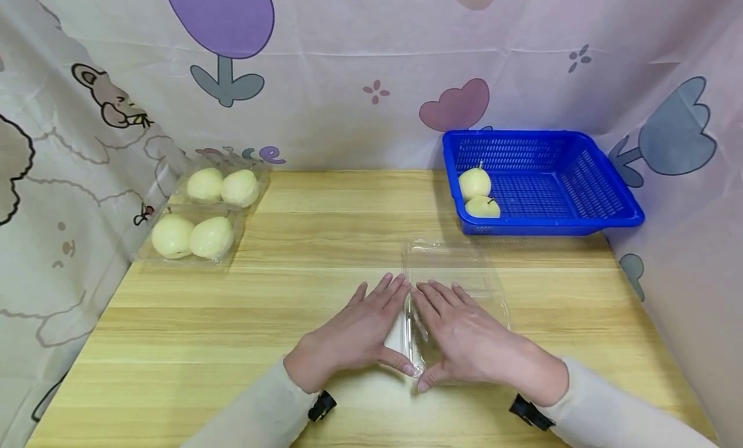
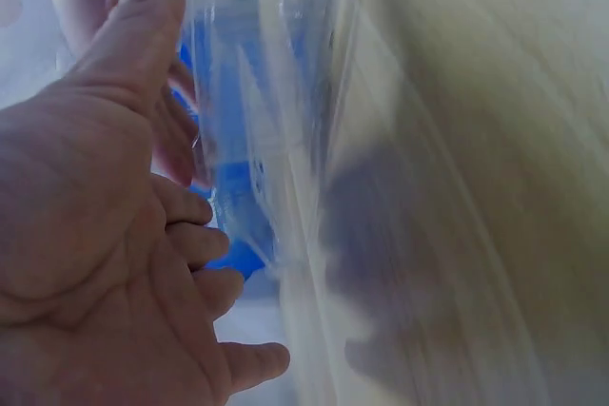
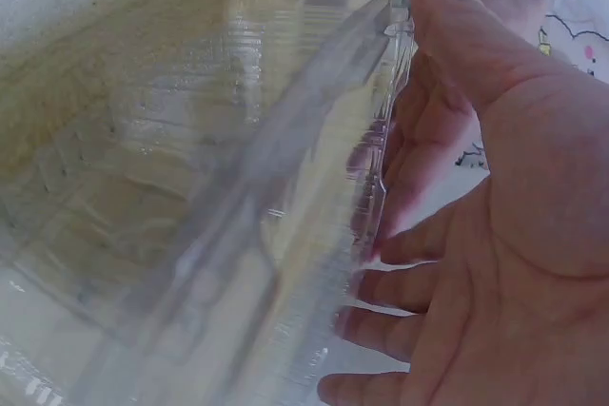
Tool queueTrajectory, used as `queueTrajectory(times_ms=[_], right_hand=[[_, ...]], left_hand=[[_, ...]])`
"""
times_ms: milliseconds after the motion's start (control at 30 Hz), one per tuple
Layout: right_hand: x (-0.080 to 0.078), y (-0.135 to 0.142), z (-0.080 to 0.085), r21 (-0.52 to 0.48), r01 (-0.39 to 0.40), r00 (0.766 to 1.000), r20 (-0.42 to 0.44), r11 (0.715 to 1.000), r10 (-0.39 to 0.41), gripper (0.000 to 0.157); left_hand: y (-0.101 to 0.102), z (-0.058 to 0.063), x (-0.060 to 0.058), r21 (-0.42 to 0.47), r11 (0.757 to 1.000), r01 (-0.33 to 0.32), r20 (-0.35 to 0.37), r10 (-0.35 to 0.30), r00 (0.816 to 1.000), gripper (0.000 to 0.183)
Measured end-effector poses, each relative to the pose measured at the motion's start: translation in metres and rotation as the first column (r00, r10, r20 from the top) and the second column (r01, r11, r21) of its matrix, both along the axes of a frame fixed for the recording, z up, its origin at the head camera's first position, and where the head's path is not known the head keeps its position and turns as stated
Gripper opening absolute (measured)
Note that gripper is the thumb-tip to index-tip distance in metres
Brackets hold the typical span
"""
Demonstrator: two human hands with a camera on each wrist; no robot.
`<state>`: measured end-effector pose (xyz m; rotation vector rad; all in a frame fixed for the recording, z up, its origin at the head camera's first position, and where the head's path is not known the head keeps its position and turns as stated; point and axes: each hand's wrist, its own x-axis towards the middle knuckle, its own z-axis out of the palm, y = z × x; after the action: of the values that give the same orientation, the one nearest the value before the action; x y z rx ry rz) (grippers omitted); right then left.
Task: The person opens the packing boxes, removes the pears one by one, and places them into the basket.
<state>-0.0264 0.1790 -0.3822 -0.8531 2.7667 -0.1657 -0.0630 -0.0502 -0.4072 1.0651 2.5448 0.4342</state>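
Observation:
A clear plastic clamshell box (image 1: 455, 261) lies on the wooden table in front of me, its long left edge running between my two hands. My left hand (image 1: 362, 329) is at the outer side of that edge, fingers extended and pointing forward, thumb towards the near corner. Over the box, on the other side of the edge, my right hand (image 1: 473, 338) has its fingers straight and fingertips at the same edge. The right wrist view shows ribbed clear walls of the box (image 3: 171, 159) beside the right fingers. In the left wrist view, the left fingers are extended beside the clear plastic (image 2: 276, 92).
At the back right stands a blue plastic basket (image 1: 629, 217) with two pale yellow pears (image 1: 475, 184) at its left end. Two clear boxes at the far left hold several pears (image 1: 211, 237). A printed cloth (image 1: 360, 22) hangs behind the table (image 1: 278, 306) and along its sides.

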Motion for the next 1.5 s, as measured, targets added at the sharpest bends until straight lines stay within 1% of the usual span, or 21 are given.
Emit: queueTrajectory(times_ms=[67,200,367,500,600,733,900,1033,1100,1233,1367,1500], right_hand=[[0.000,0.001,0.002,0.016,0.008,1.000,0.018,1.000,-0.008,0.143],[-0.001,0.007,0.009,0.063,0.026,0.997,0.065,0.998,-0.030,0.141],[-0.005,0.018,0.018,0.129,0.062,0.990,0.120,0.990,-0.078,0.142],[-0.008,0.026,0.022,0.151,0.085,0.982,0.155,0.985,-0.109,0.144],[-0.009,0.033,0.023,0.157,0.095,0.978,0.169,0.983,-0.121,0.145],[-0.009,0.043,0.025,0.180,0.113,0.974,0.175,0.977,-0.144,0.144],[-0.009,0.059,0.030,0.229,0.127,0.967,0.187,0.965,-0.172,0.142],[-0.010,0.071,0.033,0.277,0.134,0.962,0.195,0.951,-0.193,0.143],[-0.011,0.077,0.035,0.294,0.138,0.961,0.192,0.946,-0.200,0.142],[-0.011,0.088,0.036,0.329,0.150,0.959,0.179,0.932,-0.217,0.140],[-0.012,0.097,0.037,0.361,0.158,0.956,0.176,0.919,-0.234,0.139],[-0.011,0.103,0.036,0.381,0.161,0.956,0.169,0.910,-0.240,0.138]], left_hand=[[-0.003,0.001,-0.002,0.012,1.000,-0.015,0.007,0.015,1.000,0.130],[-0.010,0.002,-0.008,0.030,0.997,-0.066,0.015,0.065,0.998,0.127],[-0.022,0.000,-0.016,0.041,0.991,-0.127,0.014,0.127,0.992,0.122],[-0.036,-0.002,-0.022,0.058,0.983,-0.175,0.011,0.175,0.985,0.119],[-0.049,-0.003,-0.029,0.074,0.973,-0.216,-0.019,0.218,0.976,0.118],[-0.070,-0.001,-0.042,0.095,0.952,-0.290,-0.065,0.297,0.953,0.115],[-0.096,0.004,-0.060,0.112,0.917,-0.383,-0.081,0.393,0.916,0.110],[-0.117,0.010,-0.070,0.131,0.886,-0.445,-0.094,0.457,0.884,0.106],[-0.127,0.014,-0.073,0.152,0.867,-0.474,-0.086,0.490,0.868,0.105],[-0.143,0.018,-0.076,0.200,0.834,-0.514,-0.072,0.536,0.841,0.106],[-0.155,0.020,-0.078,0.229,0.815,-0.532,-0.080,0.561,0.824,0.105],[-0.163,0.020,-0.079,0.230,0.802,-0.552,-0.077,0.580,0.811,0.103]])
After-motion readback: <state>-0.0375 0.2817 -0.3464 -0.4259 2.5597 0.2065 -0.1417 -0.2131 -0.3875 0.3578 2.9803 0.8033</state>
